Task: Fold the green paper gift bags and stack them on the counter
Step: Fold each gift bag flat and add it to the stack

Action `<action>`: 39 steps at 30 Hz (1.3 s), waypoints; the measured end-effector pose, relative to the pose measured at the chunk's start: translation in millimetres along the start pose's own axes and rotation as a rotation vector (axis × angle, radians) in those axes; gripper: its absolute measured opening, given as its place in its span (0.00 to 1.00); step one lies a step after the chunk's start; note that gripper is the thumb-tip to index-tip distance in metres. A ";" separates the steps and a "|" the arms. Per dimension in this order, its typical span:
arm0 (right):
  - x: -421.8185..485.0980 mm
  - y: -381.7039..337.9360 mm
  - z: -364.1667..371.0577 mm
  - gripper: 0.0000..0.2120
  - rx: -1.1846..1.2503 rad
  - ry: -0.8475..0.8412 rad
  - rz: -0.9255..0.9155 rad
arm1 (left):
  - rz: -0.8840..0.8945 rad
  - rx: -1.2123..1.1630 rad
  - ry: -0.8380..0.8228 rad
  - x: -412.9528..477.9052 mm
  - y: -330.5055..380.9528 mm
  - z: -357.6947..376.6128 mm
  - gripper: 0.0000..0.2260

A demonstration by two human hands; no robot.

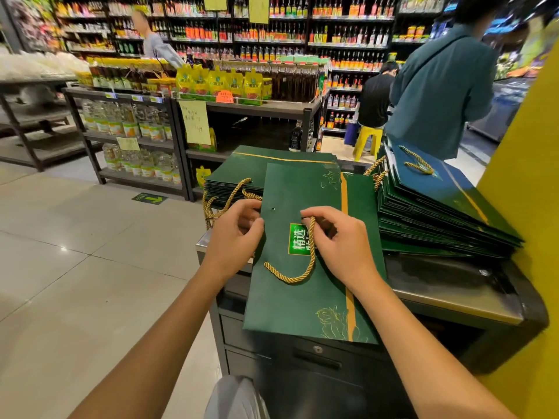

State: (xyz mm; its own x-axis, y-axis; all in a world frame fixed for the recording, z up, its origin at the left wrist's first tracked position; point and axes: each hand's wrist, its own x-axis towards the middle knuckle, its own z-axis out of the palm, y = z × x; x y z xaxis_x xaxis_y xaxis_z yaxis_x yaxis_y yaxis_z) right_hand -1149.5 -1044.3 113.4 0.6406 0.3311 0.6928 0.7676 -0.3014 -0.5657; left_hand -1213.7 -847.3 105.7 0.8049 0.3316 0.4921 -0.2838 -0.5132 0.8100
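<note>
On the near left end of the steel counter [453, 294], one green gift bag [302, 306] lies flat, its near end hanging past the counter's edge. The right hand [341, 240] covers part of the bag's label [298, 238], cutting its white characters short. Its thumb and fingers pinch the single gold rope handle [298, 278] where it meets the paper. The left hand [234, 234] curls at the bag's left edge and seems to pinch it, though its fingertips fold out of sight. One punched hole [272, 208] shows between the two hands. Two piles of folded bags lie on the counter. The far stack [242, 173] is partly hidden behind the loose bag. The right stack [438, 219] is fanned, its layers too tight to count. Three people are beyond: a teal-jacketed person [438, 86] far right, a person in black [375, 101] past them, and a blurred person [154, 43] far left.
</note>
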 end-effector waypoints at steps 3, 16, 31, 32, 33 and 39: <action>9.9 -3.4 5.3 0.09 0.029 -0.021 0.049 | -0.047 -0.081 -0.022 -2.2 -3.3 2.0 0.11; 35.5 -2.7 36.5 0.08 -0.032 -0.009 -0.094 | -0.073 -0.188 -0.081 5.6 -17.4 -3.8 0.10; 30.4 2.8 38.6 0.06 -0.123 -0.021 -0.223 | -0.034 -0.197 -0.112 4.7 -19.8 -5.3 0.11; 30.8 2.3 37.9 0.06 -0.123 -0.018 -0.229 | -0.031 -0.196 -0.115 4.6 -19.4 -5.2 0.11; 30.9 1.7 37.2 0.06 -0.119 -0.016 -0.234 | -0.027 -0.195 -0.118 4.3 -18.9 -5.0 0.11; 30.2 1.6 33.8 0.09 0.010 -0.062 -0.213 | -0.027 -0.187 -0.111 2.5 -18.1 -4.1 0.12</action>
State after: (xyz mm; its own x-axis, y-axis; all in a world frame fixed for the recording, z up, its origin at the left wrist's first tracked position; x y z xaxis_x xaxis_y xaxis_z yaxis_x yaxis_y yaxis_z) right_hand -1128.2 -1004.5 118.3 0.4635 0.4406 0.7687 0.8858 -0.2095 -0.4141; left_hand -1208.7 -834.0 93.5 0.8629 0.2485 0.4400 -0.3452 -0.3461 0.8724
